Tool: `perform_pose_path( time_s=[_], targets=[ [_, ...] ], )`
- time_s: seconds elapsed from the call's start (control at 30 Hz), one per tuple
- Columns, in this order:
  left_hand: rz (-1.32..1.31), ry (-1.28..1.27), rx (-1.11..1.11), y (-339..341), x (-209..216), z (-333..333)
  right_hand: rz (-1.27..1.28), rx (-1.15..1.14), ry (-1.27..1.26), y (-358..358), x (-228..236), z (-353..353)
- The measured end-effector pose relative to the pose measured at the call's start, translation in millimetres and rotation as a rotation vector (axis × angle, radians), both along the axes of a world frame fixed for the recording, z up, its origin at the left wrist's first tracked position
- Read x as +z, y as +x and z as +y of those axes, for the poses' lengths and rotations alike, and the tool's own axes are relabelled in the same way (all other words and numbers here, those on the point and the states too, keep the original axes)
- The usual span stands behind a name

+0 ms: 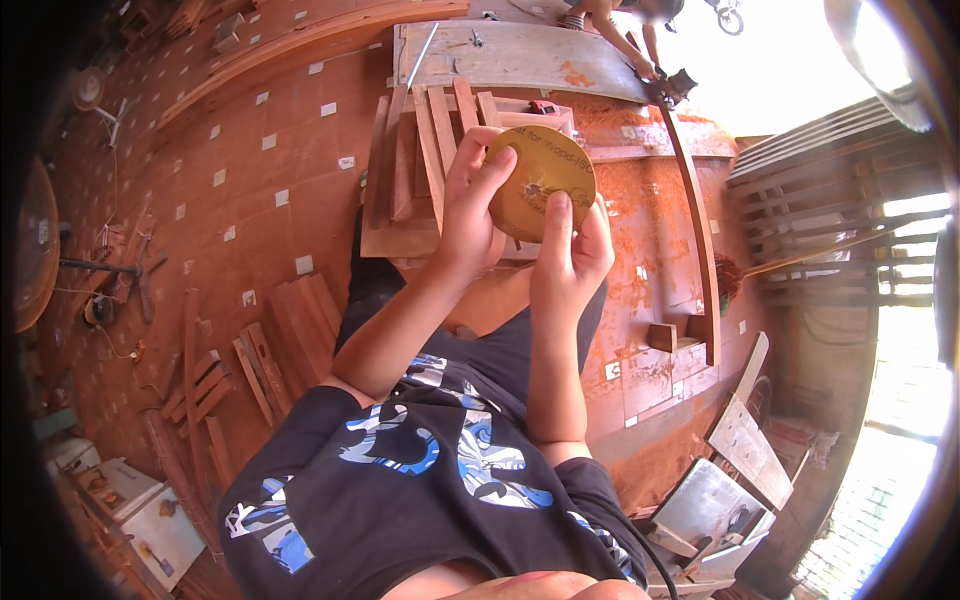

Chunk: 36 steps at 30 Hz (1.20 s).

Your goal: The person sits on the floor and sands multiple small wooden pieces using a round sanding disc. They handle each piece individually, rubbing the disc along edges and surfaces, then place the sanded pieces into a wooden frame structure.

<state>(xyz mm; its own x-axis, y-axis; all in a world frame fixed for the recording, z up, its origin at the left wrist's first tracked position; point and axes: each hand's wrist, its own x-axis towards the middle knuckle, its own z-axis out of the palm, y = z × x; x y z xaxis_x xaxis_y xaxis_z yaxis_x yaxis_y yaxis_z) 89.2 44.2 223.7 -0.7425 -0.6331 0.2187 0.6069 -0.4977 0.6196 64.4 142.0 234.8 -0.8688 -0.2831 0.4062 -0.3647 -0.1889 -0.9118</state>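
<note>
A round yellow sanding disc with dark print and a worn patch near its middle is held up in front of my chest. My left hand is closed on its left edge, thumb on the face towards me. From below right, my right hand pinches the lower edge, its thumb near the worn patch. The fingers behind the disc are partly hidden. Just beyond my hands lies a stack of reddish wooden boards, with a small red tool on it.
Farther off, a co-worker's hand is at a dark power tool on a long timber. A pale panel lies beyond the boards. Loose planks lie at left; a white box stands at lower right.
</note>
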Motion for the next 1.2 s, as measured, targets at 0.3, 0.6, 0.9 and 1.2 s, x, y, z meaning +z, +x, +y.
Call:
perform_pose_path(
  time_s=[0.3, 0.6, 0.9, 1.2],
  targets=[
    [0.035, -0.052, -0.072, 10, -7, 6, -0.019, -0.014, -0.010, 5, 0, 6],
    [0.023, -0.056, -0.052, 2, -2, 12, -0.046, 0.077, -0.086, 0, 13, 8],
    [0.014, -0.179, 0.143, -9, -7, 20, -0.247, 0.129, -0.163, -8, 3, 11],
    [0.058, -0.138, 0.107, -7, 3, -5, -0.496, 0.428, -0.349, -5, -9, -8]
  ],
)
